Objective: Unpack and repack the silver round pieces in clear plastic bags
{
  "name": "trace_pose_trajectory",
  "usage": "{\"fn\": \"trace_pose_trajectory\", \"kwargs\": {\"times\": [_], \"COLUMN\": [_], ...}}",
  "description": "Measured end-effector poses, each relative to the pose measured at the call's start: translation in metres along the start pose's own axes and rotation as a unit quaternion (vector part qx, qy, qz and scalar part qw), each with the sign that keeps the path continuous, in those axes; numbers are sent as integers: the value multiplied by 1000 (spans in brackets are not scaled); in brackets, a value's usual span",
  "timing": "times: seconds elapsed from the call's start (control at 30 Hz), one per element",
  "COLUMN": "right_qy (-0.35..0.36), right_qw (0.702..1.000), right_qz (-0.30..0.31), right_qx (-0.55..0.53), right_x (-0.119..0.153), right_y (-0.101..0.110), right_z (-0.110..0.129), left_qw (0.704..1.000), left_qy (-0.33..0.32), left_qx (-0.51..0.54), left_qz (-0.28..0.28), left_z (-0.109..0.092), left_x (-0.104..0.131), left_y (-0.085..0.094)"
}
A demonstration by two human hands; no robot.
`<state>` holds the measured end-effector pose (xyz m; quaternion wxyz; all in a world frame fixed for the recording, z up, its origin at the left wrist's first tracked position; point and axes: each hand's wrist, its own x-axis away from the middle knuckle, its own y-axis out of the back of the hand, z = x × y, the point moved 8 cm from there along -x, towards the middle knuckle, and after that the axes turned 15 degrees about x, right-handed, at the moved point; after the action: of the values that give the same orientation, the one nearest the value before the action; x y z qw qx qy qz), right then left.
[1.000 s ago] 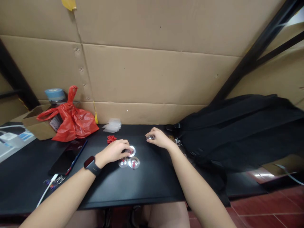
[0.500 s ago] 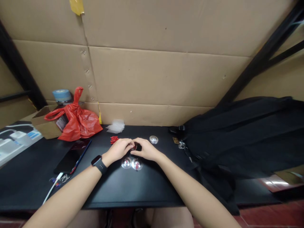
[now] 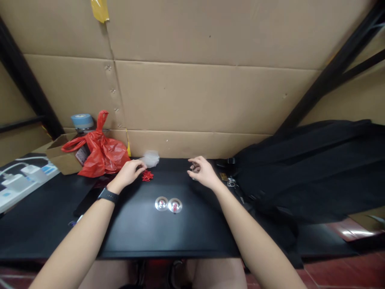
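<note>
My right hand (image 3: 203, 171), thumb and fingers curled, holds a shiny round disc (image 3: 193, 166) by its edge, partly hidden by the fingers. My left hand (image 3: 132, 171), with a dark watch on the wrist, reaches over a small pile of red pieces (image 3: 147, 175). Its thumb and fingertips are slightly apart, with nothing visible between them. Thin clear plastic (image 3: 150, 159) lies just behind the pile, partly covered by those fingers. Nearer to me, two shiny round discs rest side by side, a left disc (image 3: 161, 203) and a right disc (image 3: 175, 205), each with red at the middle.
On the left are a red plastic bag (image 3: 104, 154), a cardboard box (image 3: 64, 158), a phone (image 3: 87, 200) and a white power strip (image 3: 28, 182). Black fabric (image 3: 300, 172) covers the right side, with keys (image 3: 231, 182) beside it. A cardboard wall (image 3: 192, 100) closes off the back.
My hands have come apart from the middle. The left went left to the red pile, and the right went right and back to where a single disc lay.
</note>
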<state>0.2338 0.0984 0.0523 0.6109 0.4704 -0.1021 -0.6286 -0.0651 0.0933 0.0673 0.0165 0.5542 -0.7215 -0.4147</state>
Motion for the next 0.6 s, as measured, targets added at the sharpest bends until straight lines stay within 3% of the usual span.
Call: {"fn": "trace_pose_trajectory", "kwargs": {"times": [0.1, 0.23, 0.33, 0.5, 0.6], "right_qy": [-19, -71, -75, -56, -46], "right_qw": [989, 983, 981, 976, 978], "right_qz": [14, 53, 81, 134, 148], "right_qx": [143, 163, 157, 161, 140], "right_x": [-2, 1, 4, 7, 7], "right_y": [11, 14, 13, 8, 4], "right_z": [-24, -46, -48, -42, -41], "left_qw": [1000, 1000, 999, 987, 978], "left_qy": [5, 13, 3, 63, 88], "left_qx": [-21, -19, -20, 11, 16], "left_qz": [13, 19, 36, 147, 186], "left_z": [14, 24, 27, 40, 46], "left_x": [3, 4, 6, 16, 20], "left_y": [5, 6, 10, 6, 3]}}
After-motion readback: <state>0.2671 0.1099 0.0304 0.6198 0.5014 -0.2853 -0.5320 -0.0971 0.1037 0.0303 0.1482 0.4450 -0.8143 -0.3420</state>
